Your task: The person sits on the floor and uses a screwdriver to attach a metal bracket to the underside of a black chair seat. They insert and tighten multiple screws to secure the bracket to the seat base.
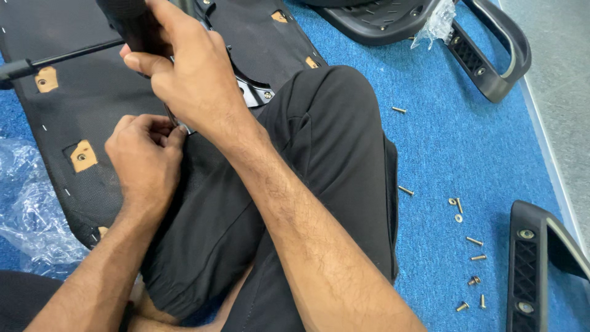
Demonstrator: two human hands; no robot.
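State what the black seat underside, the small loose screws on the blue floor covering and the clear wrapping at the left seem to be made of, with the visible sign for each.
Black seat underside: seemingly woven fabric, matt, with a fine mesh texture and cut-outs showing tan wood-like board.
Small loose screws: probably metal, with a shiny brass-to-silver glint.
Clear wrapping: likely thin plastic film, glossy, crinkled and see-through.
Blue floor covering: apparently carpet, dull and fuzzy.

Right hand [184, 80] gripped a dark handle [132, 24] at far left, over the metal plate [255, 95] on the upturned black seat base [80, 92]. Left hand [144, 163] pinched something small just below it, hidden by the fingers. Loose bolts [470, 258] lay on the blue mat [455, 141] at right, near a black armrest [528, 270].
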